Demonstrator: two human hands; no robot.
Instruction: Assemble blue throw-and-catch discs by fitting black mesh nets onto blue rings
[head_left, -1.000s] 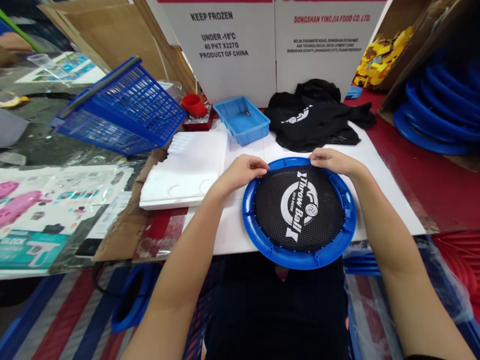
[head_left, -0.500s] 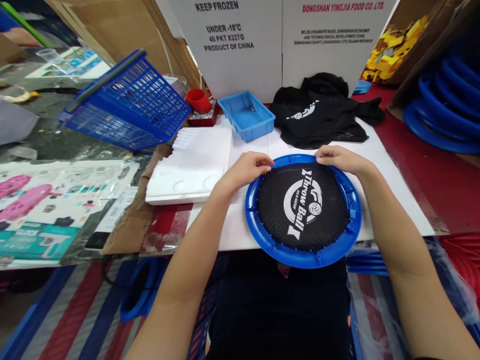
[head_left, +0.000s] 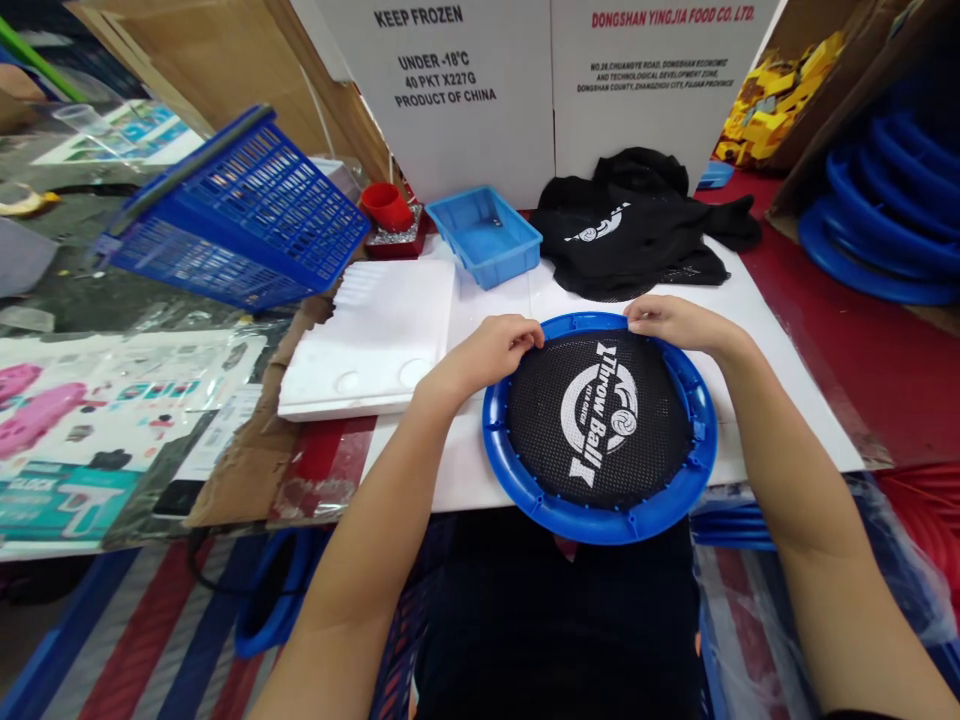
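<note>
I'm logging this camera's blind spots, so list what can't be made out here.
All in the head view:
Whether the left hand and right hand grip the blue ring or its black mesh: hidden by their own fingers.
The ring's underside: hidden by ring and mesh.
The bits in the light-blue tray: too small to identify.
How many pieces form the black cloth: hidden by folds.
The stacked blue rings: cut off by the right edge.

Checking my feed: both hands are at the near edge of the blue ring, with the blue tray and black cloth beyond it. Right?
Not quite: the head view shows the left hand and right hand at the far edge of the ring. The tray and cloth are beyond it.
</note>
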